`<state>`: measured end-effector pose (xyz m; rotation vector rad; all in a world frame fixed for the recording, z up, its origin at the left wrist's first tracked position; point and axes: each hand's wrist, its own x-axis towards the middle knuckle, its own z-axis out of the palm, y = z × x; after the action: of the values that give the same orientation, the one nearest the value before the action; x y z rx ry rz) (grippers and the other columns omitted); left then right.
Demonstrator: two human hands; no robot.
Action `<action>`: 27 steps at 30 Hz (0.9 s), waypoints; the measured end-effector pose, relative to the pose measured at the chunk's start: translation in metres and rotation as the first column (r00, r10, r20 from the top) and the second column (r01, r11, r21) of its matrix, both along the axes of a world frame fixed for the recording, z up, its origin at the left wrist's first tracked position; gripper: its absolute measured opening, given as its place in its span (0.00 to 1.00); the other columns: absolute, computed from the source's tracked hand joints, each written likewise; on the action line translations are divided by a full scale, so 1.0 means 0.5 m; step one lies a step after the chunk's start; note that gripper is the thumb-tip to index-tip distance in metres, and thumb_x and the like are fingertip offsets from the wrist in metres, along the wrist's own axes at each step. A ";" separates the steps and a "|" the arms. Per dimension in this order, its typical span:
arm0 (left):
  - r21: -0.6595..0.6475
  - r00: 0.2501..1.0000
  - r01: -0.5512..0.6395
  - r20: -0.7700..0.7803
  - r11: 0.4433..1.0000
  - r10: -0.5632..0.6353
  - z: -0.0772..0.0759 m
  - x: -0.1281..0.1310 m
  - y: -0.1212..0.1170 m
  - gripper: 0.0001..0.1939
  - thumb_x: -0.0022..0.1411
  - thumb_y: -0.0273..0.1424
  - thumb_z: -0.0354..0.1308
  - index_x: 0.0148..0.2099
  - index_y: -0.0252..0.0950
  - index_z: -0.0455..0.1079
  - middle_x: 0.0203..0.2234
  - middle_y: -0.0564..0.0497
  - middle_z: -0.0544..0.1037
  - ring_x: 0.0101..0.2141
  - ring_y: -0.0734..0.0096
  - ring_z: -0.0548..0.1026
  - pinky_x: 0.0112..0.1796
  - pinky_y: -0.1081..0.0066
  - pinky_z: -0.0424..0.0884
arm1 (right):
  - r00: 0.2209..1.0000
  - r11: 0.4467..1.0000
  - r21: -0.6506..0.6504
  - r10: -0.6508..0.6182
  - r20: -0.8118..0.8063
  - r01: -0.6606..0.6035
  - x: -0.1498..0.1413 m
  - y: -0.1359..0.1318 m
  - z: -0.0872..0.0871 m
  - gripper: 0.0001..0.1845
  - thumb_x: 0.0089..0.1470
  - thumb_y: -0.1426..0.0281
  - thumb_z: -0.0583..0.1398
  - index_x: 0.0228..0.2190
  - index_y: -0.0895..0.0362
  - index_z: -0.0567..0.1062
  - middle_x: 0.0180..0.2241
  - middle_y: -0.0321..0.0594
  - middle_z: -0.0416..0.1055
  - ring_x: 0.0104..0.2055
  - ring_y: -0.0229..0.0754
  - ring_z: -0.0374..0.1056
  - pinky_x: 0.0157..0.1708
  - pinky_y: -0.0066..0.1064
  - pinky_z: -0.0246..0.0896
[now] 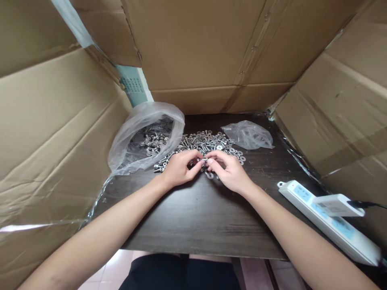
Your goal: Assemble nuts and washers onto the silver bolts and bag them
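Meeting at the middle of the dark wooden table (193, 217), the left hand (178, 167) and the right hand (228, 171) pinch a small metal bolt (203, 160) between their fingertips, one hand at each end; the piece is too small to say whether a washer or nut sits on it; the left hand's fingers curl in from the left, thumb below, closed narrowly on the bolt; the right hand's fingers close on it from the right in the same narrow pinch; both hands hover just above the table, at the near edge of a loose pile of bolts and washers (208, 141) spread across the far part of the surface; a single washer (209, 175) lies on the wood just below the fingertips, between the two hands; to the left of the pile, an open clear plastic bag (145, 121) rests on the table with more hardware inside it, its mouth turned toward the hands; to the right of the pile lies a smaller crumpled plastic bag (249, 135); cardboard walls (60, 121) stand around the table on the left, back and right; a white power strip (329, 223) lies along the right edge of the table, well apart from the hands, with a white adapter (338, 205) plugged into it.
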<state>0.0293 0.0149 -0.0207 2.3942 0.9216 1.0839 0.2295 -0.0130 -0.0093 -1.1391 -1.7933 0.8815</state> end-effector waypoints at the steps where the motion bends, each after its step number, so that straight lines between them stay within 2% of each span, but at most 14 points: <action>1: 0.001 1.000 0.000 0.004 1.000 0.000 0.000 0.000 0.000 0.05 0.67 0.31 0.57 0.41 0.36 0.72 0.31 0.52 0.79 0.31 0.72 0.75 0.34 0.72 0.69 | 1.000 1.000 0.004 0.009 0.017 -0.009 0.002 -0.001 0.005 0.08 0.61 0.65 0.60 0.40 0.55 0.75 0.32 0.38 0.76 0.31 0.40 0.72 0.32 0.31 0.67; 3: 0.007 1.000 0.004 0.009 1.000 -0.004 0.000 0.001 0.000 0.05 0.68 0.31 0.57 0.41 0.36 0.72 0.31 0.51 0.79 0.31 0.71 0.76 0.35 0.72 0.70 | 0.995 0.999 0.020 0.037 0.097 -0.039 0.007 -0.004 0.014 0.06 0.57 0.66 0.61 0.34 0.56 0.75 0.26 0.35 0.73 0.25 0.37 0.66 0.26 0.29 0.60; 4: 0.008 1.000 0.003 0.013 1.000 -0.003 0.000 0.001 0.000 0.05 0.68 0.32 0.56 0.41 0.36 0.72 0.31 0.51 0.79 0.31 0.71 0.76 0.35 0.72 0.70 | 0.987 0.998 0.027 0.053 0.149 -0.058 0.010 -0.004 0.019 0.09 0.57 0.66 0.60 0.27 0.56 0.73 0.22 0.33 0.69 0.22 0.36 0.62 0.24 0.29 0.56; 5: 0.007 1.000 -0.001 0.016 1.000 0.001 0.001 0.001 0.000 0.06 0.68 0.32 0.56 0.40 0.36 0.72 0.32 0.51 0.79 0.31 0.71 0.75 0.35 0.72 0.70 | 0.977 0.996 0.038 0.071 0.201 -0.080 0.013 -0.005 0.023 0.16 0.58 0.66 0.59 0.20 0.55 0.69 0.18 0.32 0.64 0.20 0.35 0.58 0.23 0.30 0.52; 7: -0.001 0.999 -0.024 0.027 1.000 0.024 0.002 0.002 0.000 0.06 0.69 0.33 0.56 0.40 0.36 0.71 0.32 0.51 0.79 0.31 0.72 0.75 0.34 0.72 0.69 | 0.970 0.994 0.090 0.036 0.242 -0.059 0.016 -0.006 0.029 0.24 0.60 0.66 0.56 0.13 0.55 0.61 0.15 0.33 0.58 0.19 0.35 0.55 0.23 0.32 0.49; 9: -0.005 0.999 -0.045 0.029 0.999 0.045 0.003 0.002 0.001 0.06 0.69 0.33 0.57 0.40 0.36 0.72 0.31 0.52 0.79 0.29 0.72 0.74 0.34 0.72 0.69 | 0.978 0.988 0.151 -0.050 0.203 0.019 0.015 -0.007 0.032 0.14 0.57 0.68 0.58 0.20 0.55 0.70 0.18 0.33 0.62 0.20 0.36 0.56 0.24 0.31 0.51; 10: -0.003 0.998 -0.048 0.027 0.999 0.049 0.003 0.001 0.002 0.06 0.69 0.33 0.57 0.40 0.36 0.72 0.30 0.52 0.79 0.29 0.73 0.74 0.34 0.72 0.69 | 0.982 0.986 0.162 -0.070 0.174 0.042 0.013 -0.007 0.031 0.06 0.55 0.69 0.59 0.28 0.55 0.75 0.22 0.33 0.66 0.21 0.36 0.57 0.24 0.31 0.54; 12: -0.001 0.999 -0.039 0.024 0.999 0.039 0.003 0.001 0.002 0.05 0.68 0.32 0.57 0.41 0.36 0.72 0.30 0.52 0.79 0.29 0.73 0.74 0.34 0.73 0.70 | 0.989 0.987 0.156 -0.062 0.138 0.040 0.007 -0.007 0.027 0.14 0.54 0.70 0.61 0.44 0.54 0.76 0.30 0.35 0.72 0.23 0.36 0.61 0.26 0.31 0.58; 13: -0.002 0.999 -0.027 0.025 1.000 0.027 0.003 0.001 0.003 0.05 0.68 0.32 0.57 0.41 0.36 0.72 0.31 0.52 0.79 0.29 0.73 0.75 0.34 0.73 0.70 | 0.990 0.988 0.150 -0.051 0.128 0.031 0.004 -0.008 0.024 0.16 0.55 0.70 0.61 0.47 0.53 0.76 0.33 0.37 0.74 0.25 0.37 0.64 0.26 0.31 0.60; 16: -0.018 0.999 0.018 0.044 1.000 -0.017 0.003 0.002 0.004 0.04 0.67 0.30 0.58 0.42 0.35 0.72 0.32 0.52 0.80 0.30 0.74 0.76 0.34 0.74 0.71 | 0.995 0.990 0.131 -0.058 0.076 0.047 -0.002 -0.006 0.014 0.08 0.60 0.67 0.61 0.41 0.54 0.78 0.34 0.40 0.77 0.32 0.41 0.71 0.31 0.33 0.66; 21: -0.068 0.995 0.060 0.080 0.996 -0.055 -0.002 0.000 0.005 0.07 0.66 0.30 0.63 0.46 0.35 0.72 0.33 0.53 0.81 0.30 0.76 0.77 0.34 0.77 0.73 | 0.999 0.998 0.034 -0.043 -0.013 0.043 -0.001 0.000 0.002 0.09 0.60 0.67 0.61 0.40 0.55 0.79 0.36 0.41 0.79 0.37 0.44 0.75 0.36 0.35 0.70; 24: -0.072 0.995 0.041 0.091 0.997 -0.035 -0.007 -0.001 0.004 0.09 0.66 0.31 0.63 0.47 0.36 0.72 0.34 0.53 0.81 0.31 0.76 0.79 0.35 0.77 0.75 | 0.998 0.998 0.031 -0.055 -0.008 0.055 0.001 0.001 0.003 0.09 0.60 0.66 0.61 0.40 0.55 0.78 0.36 0.41 0.78 0.36 0.43 0.75 0.34 0.33 0.68; 26: -0.076 0.996 0.033 0.084 0.997 -0.027 -0.009 -0.002 0.003 0.09 0.66 0.32 0.63 0.47 0.36 0.72 0.34 0.53 0.82 0.31 0.75 0.79 0.36 0.76 0.76 | 0.995 0.997 0.037 -0.073 0.074 0.070 0.003 0.000 0.008 0.12 0.62 0.63 0.59 0.32 0.56 0.78 0.28 0.39 0.76 0.30 0.42 0.72 0.30 0.33 0.64; 27: -0.077 0.997 0.035 0.076 0.996 -0.030 -0.009 -0.002 0.003 0.09 0.67 0.32 0.63 0.48 0.36 0.72 0.34 0.53 0.82 0.32 0.75 0.80 0.36 0.76 0.76 | 0.988 0.996 0.033 -0.090 0.127 0.087 0.005 -0.001 0.012 0.18 0.64 0.61 0.57 0.26 0.56 0.76 0.23 0.38 0.73 0.27 0.41 0.69 0.29 0.33 0.61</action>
<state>0.0284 0.0162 -0.0253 2.2820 0.8803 1.0969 0.2320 -0.0135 -0.0035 -1.2723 -1.8365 0.7437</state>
